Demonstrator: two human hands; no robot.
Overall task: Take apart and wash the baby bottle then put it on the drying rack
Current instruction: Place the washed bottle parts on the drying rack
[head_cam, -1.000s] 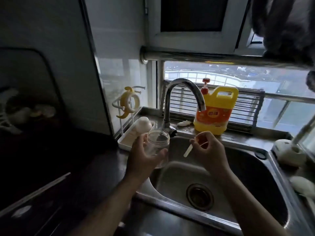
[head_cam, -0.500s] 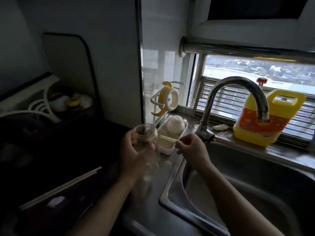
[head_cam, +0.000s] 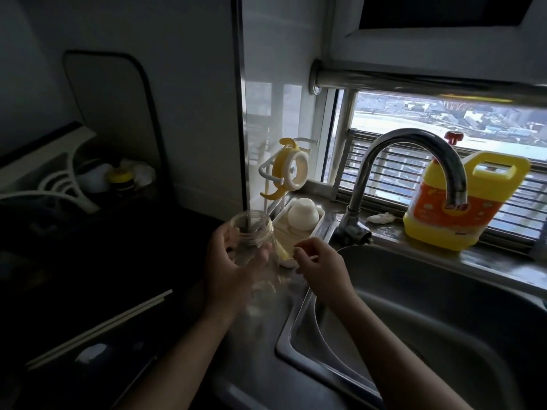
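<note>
My left hand (head_cam: 229, 272) grips the clear bottle body (head_cam: 251, 232) upright over the counter, just left of the sink, its open threaded mouth facing up. My right hand (head_cam: 321, 266) is curled at the front end of the white drying rack tray (head_cam: 318, 229) and pinches a pale straw piece (head_cam: 282, 250) that lies between the bottle and the hand. A white dome cap (head_cam: 302, 216) sits in the tray. The yellow and white handled collar (head_cam: 288, 173) hangs on the rack's peg.
A chrome faucet (head_cam: 414, 143) arches over the steel sink (head_cam: 444, 321) on the right. A yellow detergent jug (head_cam: 461, 202) and a crumpled white rag (head_cam: 381, 217) sit on the window ledge. A dark counter with a dish rack (head_cam: 68, 184) lies to the left.
Both hands moved left from over the sink basin to the counter beside the drying rack. My right hand lowered the straw piece to the tray's front end. My view turned left.
</note>
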